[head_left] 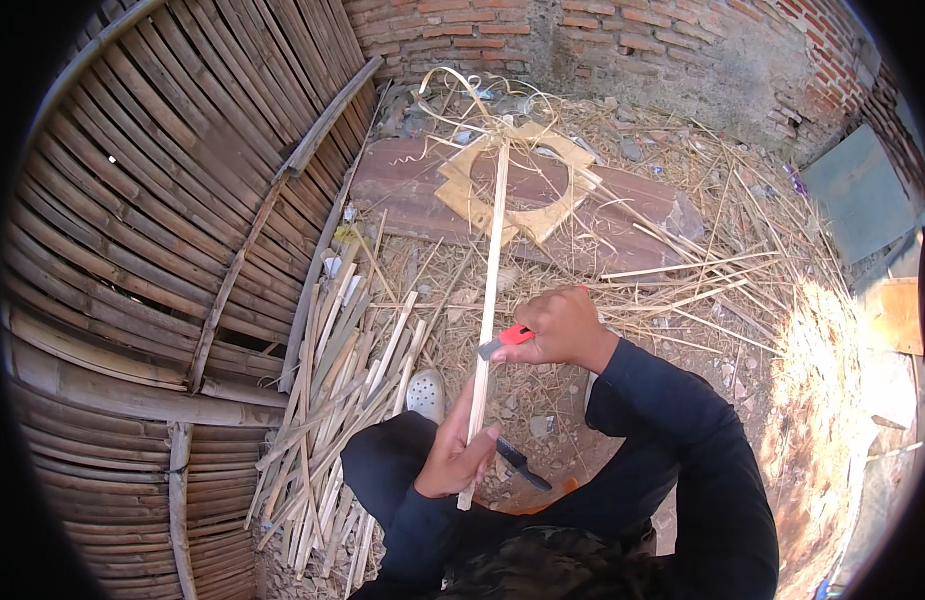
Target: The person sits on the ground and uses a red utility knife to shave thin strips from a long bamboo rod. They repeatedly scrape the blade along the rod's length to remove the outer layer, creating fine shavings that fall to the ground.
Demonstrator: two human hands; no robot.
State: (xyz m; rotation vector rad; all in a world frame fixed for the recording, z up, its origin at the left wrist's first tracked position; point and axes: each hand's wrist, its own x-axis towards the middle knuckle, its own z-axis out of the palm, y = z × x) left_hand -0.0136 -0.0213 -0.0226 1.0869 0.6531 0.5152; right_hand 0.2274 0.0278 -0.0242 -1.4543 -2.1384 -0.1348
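Note:
My left hand (460, 448) grips the near end of a long pale bamboo strip (493, 250) that runs away from me toward the brick wall. My right hand (562, 325) holds a small cutter with a red handle (506, 339), its blade resting against the strip just above my left hand. Both forearms wear dark sleeves. A dark tool (523, 464) lies on the ground beside my left hand.
A pile of split bamboo sticks (337, 400) lies at my left. A bamboo slat wall (152, 250) stands further left. Ahead are a reddish board (602, 215) with a woven bamboo ring (512, 190), a brick wall (622, 50), scattered shavings and a white shoe (425, 393).

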